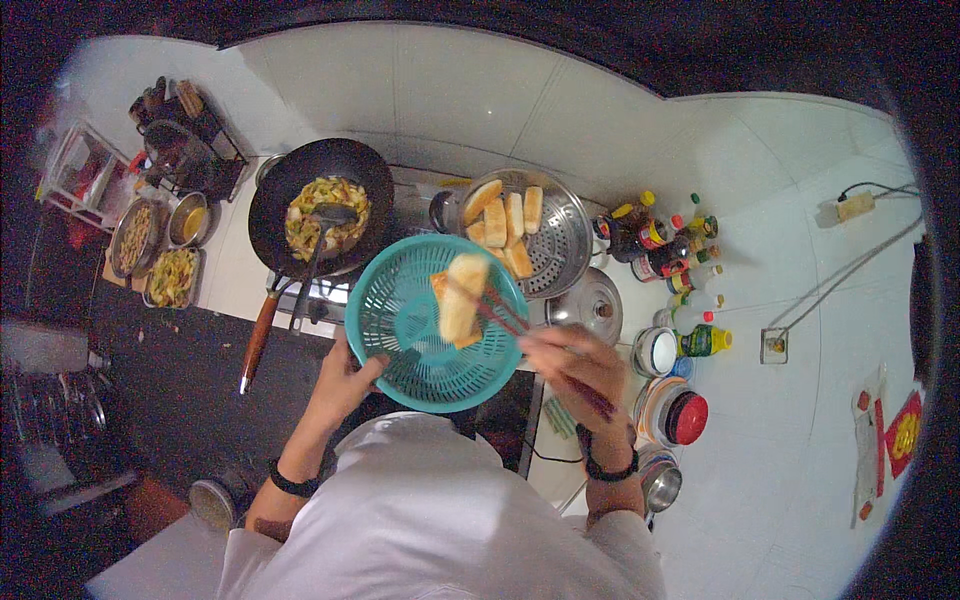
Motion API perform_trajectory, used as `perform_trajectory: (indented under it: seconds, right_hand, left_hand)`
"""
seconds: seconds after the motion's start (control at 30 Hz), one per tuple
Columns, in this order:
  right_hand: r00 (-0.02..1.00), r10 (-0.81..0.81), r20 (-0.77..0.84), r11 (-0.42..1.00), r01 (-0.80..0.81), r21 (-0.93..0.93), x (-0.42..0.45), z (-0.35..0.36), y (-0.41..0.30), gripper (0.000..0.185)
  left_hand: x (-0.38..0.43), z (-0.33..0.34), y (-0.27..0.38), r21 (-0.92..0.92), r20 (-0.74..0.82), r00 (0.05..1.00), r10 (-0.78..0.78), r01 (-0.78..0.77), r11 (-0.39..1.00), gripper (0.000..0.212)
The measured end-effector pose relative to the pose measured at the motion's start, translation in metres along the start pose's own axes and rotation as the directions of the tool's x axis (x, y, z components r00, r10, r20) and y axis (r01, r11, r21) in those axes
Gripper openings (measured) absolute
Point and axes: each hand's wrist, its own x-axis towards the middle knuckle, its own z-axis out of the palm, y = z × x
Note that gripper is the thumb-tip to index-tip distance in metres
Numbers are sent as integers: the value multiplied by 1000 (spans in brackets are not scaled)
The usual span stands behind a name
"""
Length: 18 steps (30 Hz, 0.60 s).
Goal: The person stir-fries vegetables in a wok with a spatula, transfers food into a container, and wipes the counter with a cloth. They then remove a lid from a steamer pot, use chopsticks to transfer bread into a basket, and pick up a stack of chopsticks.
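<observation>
A teal plastic colander (397,307) is held by its near-left rim in my left hand (346,382), the thumb over the edge. My right hand (581,367) grips a pair of dark red chopsticks (506,315), slightly blurred. Their tips meet a pale, long bread-like piece (460,300) over the colander; whether it is lifted or resting, I cannot tell. Under it shows an orange-brown piece (469,340). Just beyond the colander, several browned bread-like pieces (516,216) lie in a perforated metal steamer pan (562,266).
At left, a wok (264,202) holds cooked vegetables (300,217) and a spatula (334,216); its wooden handle (259,337) juts over the counter edge. Further left are filled bowls (137,232). Several bottles (660,232), a metal lid (585,307) and stacked dishes (656,409) line the right.
</observation>
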Motion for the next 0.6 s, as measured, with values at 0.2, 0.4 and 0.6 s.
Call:
perform_trajectory:
  seconds: [0.2, 0.4, 0.6]
  right_hand:
    - [992, 39, 116, 996, -48, 78, 10, 23, 27, 25]
    - [809, 320, -494, 940, -336, 58, 38, -16, 120, 15]
    - [734, 513, -446, 857, -463, 224, 21, 1, 238, 23]
  left_hand:
    - [-2, 3, 4, 31, 58, 995, -85, 83, 996, 49]
    - [-15, -2, 23, -80, 2, 984, -179, 178, 981, 54]
    - [-13, -4, 13, -69, -22, 988, -154, 152, 986, 56]
